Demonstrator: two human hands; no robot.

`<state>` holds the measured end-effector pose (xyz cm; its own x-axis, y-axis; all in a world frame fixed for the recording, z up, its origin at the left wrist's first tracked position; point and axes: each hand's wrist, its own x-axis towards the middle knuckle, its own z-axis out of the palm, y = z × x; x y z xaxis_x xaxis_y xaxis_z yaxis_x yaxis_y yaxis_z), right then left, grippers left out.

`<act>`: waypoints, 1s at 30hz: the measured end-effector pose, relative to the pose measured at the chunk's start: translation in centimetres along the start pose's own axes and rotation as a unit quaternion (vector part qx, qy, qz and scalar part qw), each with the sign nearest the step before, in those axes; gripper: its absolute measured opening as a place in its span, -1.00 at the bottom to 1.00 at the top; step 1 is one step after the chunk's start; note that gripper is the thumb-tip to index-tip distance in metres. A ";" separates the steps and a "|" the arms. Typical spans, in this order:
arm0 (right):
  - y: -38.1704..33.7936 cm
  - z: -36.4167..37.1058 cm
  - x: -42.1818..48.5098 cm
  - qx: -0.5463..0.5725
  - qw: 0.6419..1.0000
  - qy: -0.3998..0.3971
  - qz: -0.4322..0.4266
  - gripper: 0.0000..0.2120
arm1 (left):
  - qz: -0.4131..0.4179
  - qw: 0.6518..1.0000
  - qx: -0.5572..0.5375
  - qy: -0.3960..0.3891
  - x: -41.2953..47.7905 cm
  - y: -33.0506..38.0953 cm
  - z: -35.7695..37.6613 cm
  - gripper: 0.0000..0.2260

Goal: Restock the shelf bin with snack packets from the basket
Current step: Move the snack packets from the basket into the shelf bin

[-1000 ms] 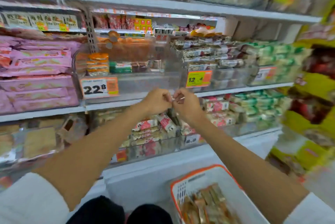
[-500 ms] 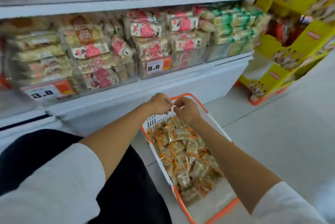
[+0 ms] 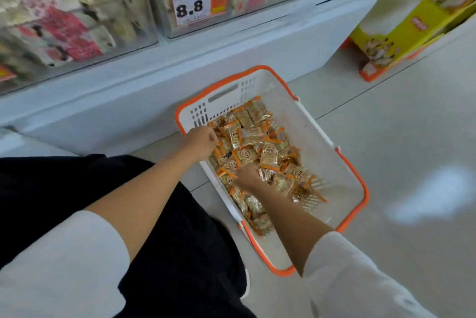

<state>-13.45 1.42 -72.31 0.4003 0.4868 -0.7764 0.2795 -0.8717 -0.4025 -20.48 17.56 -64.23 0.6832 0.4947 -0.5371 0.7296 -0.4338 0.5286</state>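
Both hands are down in the basket (image 3: 346, 163) on the floor, left hand (image 3: 199, 141) curled narrow at its far-left edge, right hand (image 3: 247, 176) buried so its fingers can't be read, among light, crinkly, slippery packets (image 3: 268, 154) best pinched by their orange sealed ends.

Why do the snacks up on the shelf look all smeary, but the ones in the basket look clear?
Head view: the shelf packets are streaked by motion blur, though the 8.8 price tag stays readable; the basket and its snack packets look sharper; a pale glare patch shines on the floor.
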 end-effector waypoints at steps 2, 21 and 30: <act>1.4 1.8 0.7 -0.064 0.996 -0.051 -0.034 -0.42 | 0.007 1.000 -0.023 0.014 0.3 -0.7 0.0 -0.89; -6.4 -7.8 -1.1 0.170 0.964 0.097 -0.181 -0.87 | -0.029 0.973 -0.225 0.037 -0.9 0.6 -4.5 -0.86; -17.9 -15.8 -10.9 0.270 0.883 0.093 -0.374 -0.81 | -0.070 0.954 -0.292 -0.016 -6.3 2.9 -16.3 -0.50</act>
<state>-9.05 12.60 -48.99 0.4307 0.8941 -0.1233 0.0906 -0.1787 -0.9797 -23.11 25.52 -48.59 0.5883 0.4897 -0.6435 0.6794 0.1323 0.7218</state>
